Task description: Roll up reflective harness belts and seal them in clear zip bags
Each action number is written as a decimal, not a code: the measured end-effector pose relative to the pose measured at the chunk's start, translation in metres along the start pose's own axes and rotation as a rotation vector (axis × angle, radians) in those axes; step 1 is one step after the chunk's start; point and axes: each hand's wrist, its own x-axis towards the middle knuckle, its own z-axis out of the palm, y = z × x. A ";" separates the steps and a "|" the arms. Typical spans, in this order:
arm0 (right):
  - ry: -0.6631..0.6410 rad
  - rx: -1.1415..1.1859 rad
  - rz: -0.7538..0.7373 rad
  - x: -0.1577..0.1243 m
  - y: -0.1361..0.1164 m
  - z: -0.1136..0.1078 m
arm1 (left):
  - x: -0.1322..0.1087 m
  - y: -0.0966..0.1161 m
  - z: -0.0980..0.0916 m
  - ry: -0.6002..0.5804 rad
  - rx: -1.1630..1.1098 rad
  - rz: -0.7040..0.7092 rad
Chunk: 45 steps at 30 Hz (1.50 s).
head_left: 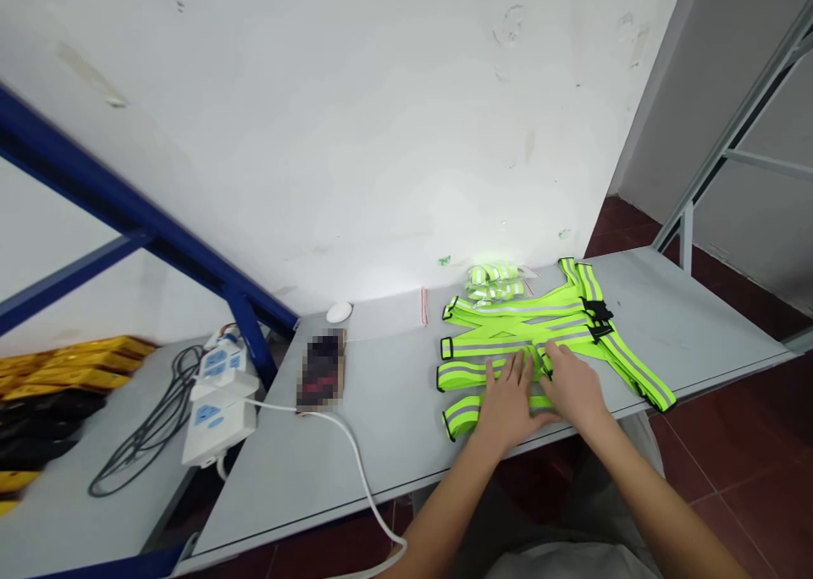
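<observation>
A neon yellow-green reflective elastic harness [501, 346] with grey stripes lies spread on the grey table. Its straps run side by side to the left and end in black slider loops. Black buckles [597, 310] sit at its right part. My left hand [508, 397] rests flat on the two nearest straps, fingers stretched out. Close beside it, my right hand [575, 384] has its fingers curled down on a strap by a small black fitting; its fingertips are partly hidden.
Bagged reflective straps [495, 283] lie against the wall. To the left are a pixelated phone-like object [322, 372], a white mouse-like oval [339, 312], a white cable [356, 456] and power strips [219, 410]. A blue frame [251, 333] borders the table [394, 418].
</observation>
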 end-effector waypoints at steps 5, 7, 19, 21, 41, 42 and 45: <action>-0.023 -0.102 -0.057 0.006 -0.038 0.011 | -0.004 -0.010 -0.006 -0.031 -0.041 0.034; -0.024 -0.110 -0.082 0.005 -0.046 0.015 | -0.005 -0.013 -0.010 -0.040 -0.089 0.002; -0.185 0.711 -0.129 0.004 0.037 0.025 | -0.009 -0.021 -0.012 -0.102 -0.056 0.055; -0.159 0.741 -0.003 0.007 0.044 0.038 | -0.010 -0.024 -0.013 -0.124 -0.034 0.070; 0.014 1.004 0.122 0.016 -0.003 0.045 | -0.023 -0.030 -0.021 0.106 0.107 0.016; 0.018 1.006 0.131 0.016 -0.002 0.046 | -0.029 -0.024 -0.019 0.133 0.089 -0.066; 0.031 1.060 0.191 0.013 0.002 0.049 | -0.046 -0.005 -0.015 0.088 -0.028 -0.236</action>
